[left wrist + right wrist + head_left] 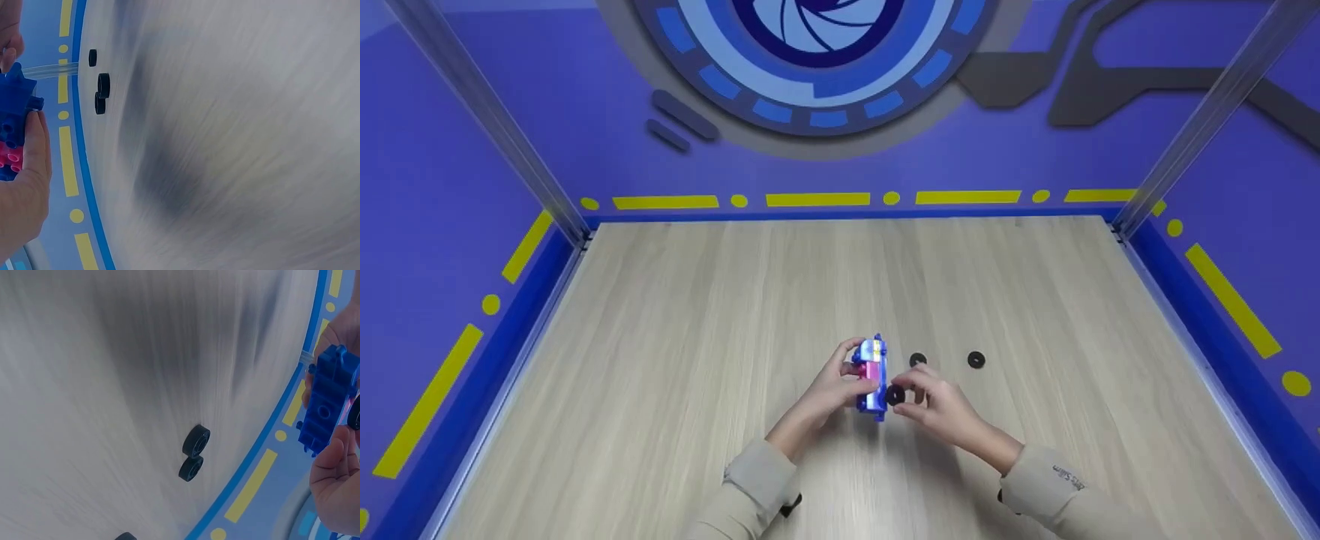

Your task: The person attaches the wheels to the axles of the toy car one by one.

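Note:
My left hand (832, 386) grips a blue toy car (879, 394) with pink blocks (871, 372) on it, holding it above the table. In the right wrist view the blue underside (325, 402) of the car shows, with small pegs sticking out at its sides. My right hand (941, 409) pinches a black toy wheel (895, 394) between thumb and fingers. That wheel is right at the car's right side, near its front end. In the left wrist view the car hides most of my right hand, and the pinched wheel is barely seen.
More black wheels lie on the wooden table (697, 337): one at the right (976, 360), and two close together (196, 440) beyond my right hand, partly covered by it in the head view. Blue walls (847, 172) and metal posts (1192, 127) bound the table.

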Motion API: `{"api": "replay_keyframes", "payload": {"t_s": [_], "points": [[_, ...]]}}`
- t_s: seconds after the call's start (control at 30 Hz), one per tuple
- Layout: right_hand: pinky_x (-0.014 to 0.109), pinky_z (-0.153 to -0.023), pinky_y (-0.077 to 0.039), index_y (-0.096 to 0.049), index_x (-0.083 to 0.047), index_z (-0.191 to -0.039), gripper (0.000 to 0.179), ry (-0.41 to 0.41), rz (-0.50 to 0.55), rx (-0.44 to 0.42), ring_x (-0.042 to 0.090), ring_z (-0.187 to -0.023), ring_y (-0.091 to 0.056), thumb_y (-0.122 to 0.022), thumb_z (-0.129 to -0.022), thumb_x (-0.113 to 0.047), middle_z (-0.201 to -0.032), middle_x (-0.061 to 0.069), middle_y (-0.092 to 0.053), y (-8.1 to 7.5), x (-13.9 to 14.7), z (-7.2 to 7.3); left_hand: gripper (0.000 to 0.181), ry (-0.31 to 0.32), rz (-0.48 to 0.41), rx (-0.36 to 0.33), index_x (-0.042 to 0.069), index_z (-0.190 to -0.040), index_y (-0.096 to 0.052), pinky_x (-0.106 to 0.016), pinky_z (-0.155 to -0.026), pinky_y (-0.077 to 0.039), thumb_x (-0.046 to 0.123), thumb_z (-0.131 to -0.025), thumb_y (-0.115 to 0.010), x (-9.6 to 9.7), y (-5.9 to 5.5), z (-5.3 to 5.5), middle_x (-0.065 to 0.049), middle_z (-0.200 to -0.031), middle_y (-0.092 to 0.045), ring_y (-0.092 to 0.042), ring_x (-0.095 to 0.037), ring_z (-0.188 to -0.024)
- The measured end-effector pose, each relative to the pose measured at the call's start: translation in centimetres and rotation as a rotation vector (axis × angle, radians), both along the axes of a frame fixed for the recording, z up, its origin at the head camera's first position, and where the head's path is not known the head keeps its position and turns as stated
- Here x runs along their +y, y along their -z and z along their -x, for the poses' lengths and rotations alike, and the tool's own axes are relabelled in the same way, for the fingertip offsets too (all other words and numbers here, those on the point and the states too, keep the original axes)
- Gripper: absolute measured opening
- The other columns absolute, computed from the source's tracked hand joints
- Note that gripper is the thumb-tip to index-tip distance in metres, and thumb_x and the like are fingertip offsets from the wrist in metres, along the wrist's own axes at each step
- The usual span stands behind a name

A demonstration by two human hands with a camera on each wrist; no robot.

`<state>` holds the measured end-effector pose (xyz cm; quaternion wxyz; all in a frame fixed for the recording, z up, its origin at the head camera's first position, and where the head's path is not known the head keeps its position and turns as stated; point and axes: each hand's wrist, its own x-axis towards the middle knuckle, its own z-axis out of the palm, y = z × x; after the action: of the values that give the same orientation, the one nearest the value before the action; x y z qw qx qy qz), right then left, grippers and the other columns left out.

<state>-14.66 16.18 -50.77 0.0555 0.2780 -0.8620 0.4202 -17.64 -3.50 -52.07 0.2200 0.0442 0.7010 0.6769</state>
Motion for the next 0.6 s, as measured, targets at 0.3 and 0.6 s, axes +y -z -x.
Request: {"api": "replay_keyframes", "payload": {"t_s": [0.3, 0.6], "points": [[0.026, -0.058, -0.046, -0.062, -0.008, -0.098, 0.029, -0.003, -0.003, 0.035, 0.004, -0.069, -0.048, -0.070, -0.071, -0.010, -0.088, -0.002, -0.058, -0.2, -0.6, -0.1, 0.067, 0.018, -0.031, 0.000, 0.021, -0.136, -0.026, -0.039, -0.075, -0.048, 0.016, -0.080, -0.062, -0.1, -2.2, -0.7, -0.018, -0.113, -0.046, -0.054, -0.024, -0.094], [0.027, -0.060, -0.047, -0.061, -0.009, -0.099, 0.029, -0.015, -0.027, 0.042, 0.007, -0.072, -0.051, -0.070, -0.071, -0.009, -0.089, -0.002, -0.058, -0.1, -0.8, -0.3, 0.065, 0.017, -0.011, 0.004, 0.022, -0.136, -0.025, -0.041, -0.078, -0.047, 0.018, -0.081, -0.061, -0.2, -3.1, -1.2, -0.019, -0.116, -0.045, -0.052, -0.025, -0.097]]}}
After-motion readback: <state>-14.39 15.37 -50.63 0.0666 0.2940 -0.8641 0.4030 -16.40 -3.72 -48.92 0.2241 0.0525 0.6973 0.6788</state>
